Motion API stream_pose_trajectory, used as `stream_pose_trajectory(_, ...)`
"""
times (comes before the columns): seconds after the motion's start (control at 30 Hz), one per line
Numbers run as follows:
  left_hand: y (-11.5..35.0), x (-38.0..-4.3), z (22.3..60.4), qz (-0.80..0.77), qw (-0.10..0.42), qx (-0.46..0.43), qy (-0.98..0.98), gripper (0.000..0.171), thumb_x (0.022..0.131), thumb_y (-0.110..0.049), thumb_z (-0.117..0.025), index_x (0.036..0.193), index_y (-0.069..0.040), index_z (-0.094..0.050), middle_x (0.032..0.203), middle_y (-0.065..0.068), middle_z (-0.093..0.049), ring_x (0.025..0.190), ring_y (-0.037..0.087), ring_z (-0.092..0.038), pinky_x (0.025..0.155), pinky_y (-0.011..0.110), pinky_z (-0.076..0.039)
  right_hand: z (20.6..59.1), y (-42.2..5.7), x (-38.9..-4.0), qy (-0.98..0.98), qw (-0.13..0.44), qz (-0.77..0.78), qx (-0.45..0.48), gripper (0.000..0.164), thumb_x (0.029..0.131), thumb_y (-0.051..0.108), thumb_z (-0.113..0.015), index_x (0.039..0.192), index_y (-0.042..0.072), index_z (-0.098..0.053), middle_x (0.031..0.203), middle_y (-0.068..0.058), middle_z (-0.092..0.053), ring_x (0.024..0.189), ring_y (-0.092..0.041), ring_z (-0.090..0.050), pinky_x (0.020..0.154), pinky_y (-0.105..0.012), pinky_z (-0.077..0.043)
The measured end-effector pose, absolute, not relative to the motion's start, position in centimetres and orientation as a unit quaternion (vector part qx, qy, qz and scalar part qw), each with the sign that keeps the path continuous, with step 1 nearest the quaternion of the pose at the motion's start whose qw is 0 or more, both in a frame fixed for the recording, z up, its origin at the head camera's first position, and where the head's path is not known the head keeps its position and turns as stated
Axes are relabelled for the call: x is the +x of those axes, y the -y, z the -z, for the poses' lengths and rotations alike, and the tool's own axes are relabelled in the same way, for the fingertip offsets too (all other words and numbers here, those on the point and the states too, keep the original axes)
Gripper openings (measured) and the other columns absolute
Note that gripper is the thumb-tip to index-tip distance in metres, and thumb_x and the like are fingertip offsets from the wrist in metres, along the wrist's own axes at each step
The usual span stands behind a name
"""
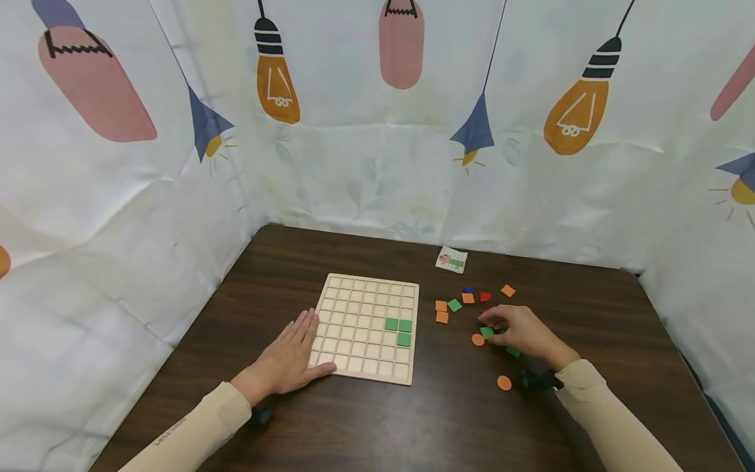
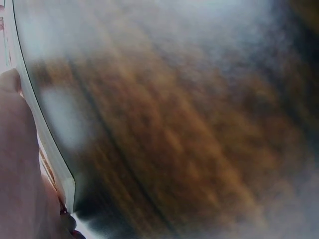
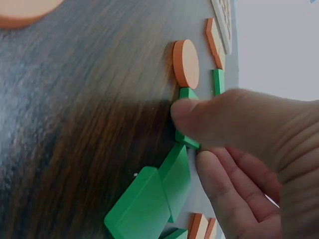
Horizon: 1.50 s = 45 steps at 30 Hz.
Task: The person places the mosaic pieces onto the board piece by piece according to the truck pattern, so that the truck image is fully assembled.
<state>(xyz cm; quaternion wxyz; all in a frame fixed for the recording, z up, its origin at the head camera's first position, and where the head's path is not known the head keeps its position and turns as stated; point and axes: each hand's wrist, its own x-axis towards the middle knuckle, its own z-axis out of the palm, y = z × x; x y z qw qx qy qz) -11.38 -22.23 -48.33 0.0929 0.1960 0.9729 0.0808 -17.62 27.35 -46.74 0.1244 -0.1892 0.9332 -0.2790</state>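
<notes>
A green piece [image 1: 486,332] is lying on the dark table [image 1: 448,419], right of the board, with the right hand [image 1: 519,330] reaching over it from the near right. The right wrist is bending so that the hand is slanting to the left, its fingers curving down and in. The right thumb is pressing over the piece's near side, partly covering it, and the fingertips are hanging on the far side with a small gap showing; whether they are pinching the piece, I cannot tell. An orange disc [image 1: 478,339] is sitting just left of it, and more green pieces [image 1: 513,352] are lying under and beside the palm.

Farther left, the wooden grid board [image 1: 348,321] is holding three green squares [image 1: 405,326] near its right side. The left hand [image 1: 289,354] is lying flat and loose, grasping nothing, its straight fingers touching the board's left edge and its thumb stretching along the near left corner. Orange squares [image 1: 442,316] are resting between board and right hand; a small printed card [image 1: 452,259] is lying near the table's far edge.
</notes>
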Motion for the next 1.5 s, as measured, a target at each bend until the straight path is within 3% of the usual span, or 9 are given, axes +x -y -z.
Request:
stream_pose_trajectory(0.33, 22.2, -11.4, 48.4, -0.085, 0.091, 0.197, -0.972, 0.111, 0.096, -0.077, -0.047, 0.163, 0.006, -0.017, 0.173, 0.024, -0.013, 0.162, 0.041, -0.015, 0.130, 0.059, -0.024, 46.6, -27.7, -17.8, -0.935, 0.126, 0.272, -0.188, 0.036, 0.088, 0.016, -0.083, 0.122, 0.009, -0.074, 0.114, -0.006, -0.076, 0.098, -0.019, -0.070, 0.084, -0.038, -0.062)
stream_pose_trajectory(0.63, 22.1, -11.3, 48.3, -0.084, 0.084, 0.202, -0.972, 0.109, 0.096, -0.076, -0.047, 0.163, 0.006, -0.019, 0.173, 0.024, -0.014, 0.162, 0.042, -0.017, 0.129, 0.059, -0.025, 46.6, -28.0, -17.9, -0.940, 0.119, 0.260, -0.183, 0.032, 0.085, 0.021, -0.085, 0.116, 0.013, -0.077, 0.102, 0.001, -0.075, 0.090, -0.011, -0.068, 0.076, -0.028, -0.059)
stream_pose_trajectory(0.9, 22.1, -11.3, 48.2, -0.086, 0.088, 0.201, -0.972, 0.109, 0.096, -0.075, -0.048, 0.163, 0.006, -0.019, 0.173, 0.024, -0.014, 0.162, 0.041, -0.016, 0.129, 0.059, -0.025, 46.8, -27.8, -17.5, -0.936, 0.123, 0.272, -0.185, 0.031, 0.087, 0.016, -0.084, 0.116, 0.011, -0.076, 0.101, 0.000, -0.074, 0.086, -0.010, -0.065, 0.072, -0.024, -0.056)
stream_pose_trajectory(1.5, 22.2, -11.1, 48.3, -0.084, 0.083, 0.201, -0.972, 0.108, 0.097, -0.075, -0.048, 0.163, 0.006, -0.019, 0.173, 0.025, -0.015, 0.162, 0.041, -0.016, 0.129, 0.059, -0.024, 46.1, -25.4, -18.0, -0.931, 0.060, 0.300, -0.201, 0.030, 0.088, 0.015, -0.081, 0.117, 0.009, -0.076, 0.101, 0.000, -0.074, 0.083, -0.006, -0.064, 0.071, -0.022, -0.055)
